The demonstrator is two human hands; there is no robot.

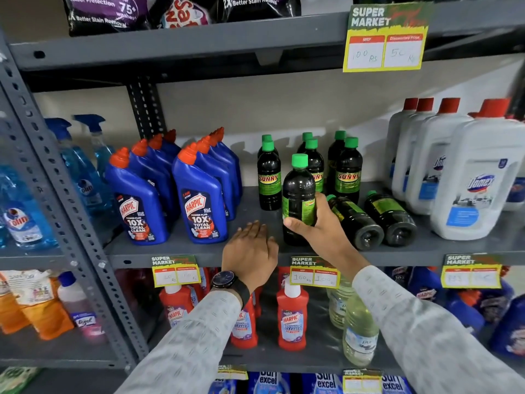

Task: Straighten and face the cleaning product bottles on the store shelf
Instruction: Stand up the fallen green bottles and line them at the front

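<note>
On the grey middle shelf (181, 251) stand dark Sunny bottles with green caps. My right hand (315, 223) is shut on one upright Sunny bottle (298, 191) at the shelf front, its label turned to the left. Two more Sunny bottles (355, 220) (390, 216) lie on their sides just right of it, bases toward me. Several others (268, 180) (348, 172) stand upright behind, labels forward. My left hand (251, 251) rests palm down on the shelf's front edge, fingers apart, holding nothing.
Blue Harpic bottles (201, 200) stand in two rows to the left, and white Domex jugs (477, 183) to the right. Blue spray bottles (82, 172) fill the far left bay. Price tags (314, 271) hang on the shelf lip. Red Harpic bottles (292, 317) stand on the shelf below.
</note>
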